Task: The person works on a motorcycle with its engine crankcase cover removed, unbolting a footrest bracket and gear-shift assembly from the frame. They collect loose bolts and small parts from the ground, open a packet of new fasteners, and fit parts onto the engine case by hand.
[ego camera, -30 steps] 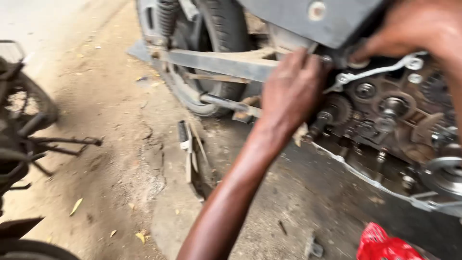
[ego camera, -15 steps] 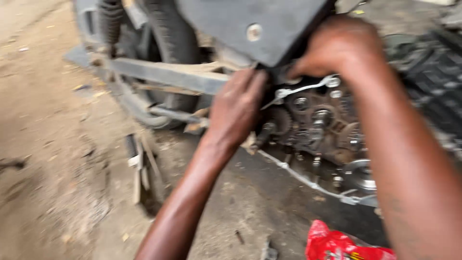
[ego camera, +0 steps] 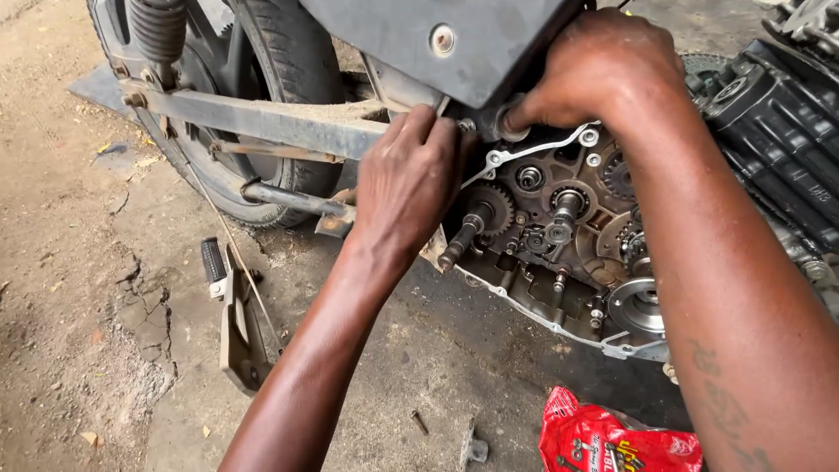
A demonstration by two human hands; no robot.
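An open motorcycle engine case (ego camera: pixel 559 227) shows gears and shafts, its side cover off. My left hand (ego camera: pixel 406 179) presses against the case's upper left edge, fingers curled behind the frame by the swingarm (ego camera: pixel 262 118). My right hand (ego camera: pixel 594 74) sits above the case under the grey side panel (ego camera: pixel 419 39), fingertips pinched on a small round metal part (ego camera: pixel 507 122) at the case's top edge. What the left fingers hold is hidden.
The rear tyre (ego camera: pixel 280 61) and shock spring (ego camera: pixel 157 26) stand at the upper left. A loose footrest lever (ego camera: pixel 232 306) lies on the cracked dirt floor. A red plastic packet (ego camera: pixel 612 437) lies at the bottom right, a small bolt (ego camera: pixel 419 422) beside it.
The view has swung left and steadied, so the engine sits more central. My right hand has come in over the case top; my left hand stays on the case edge.
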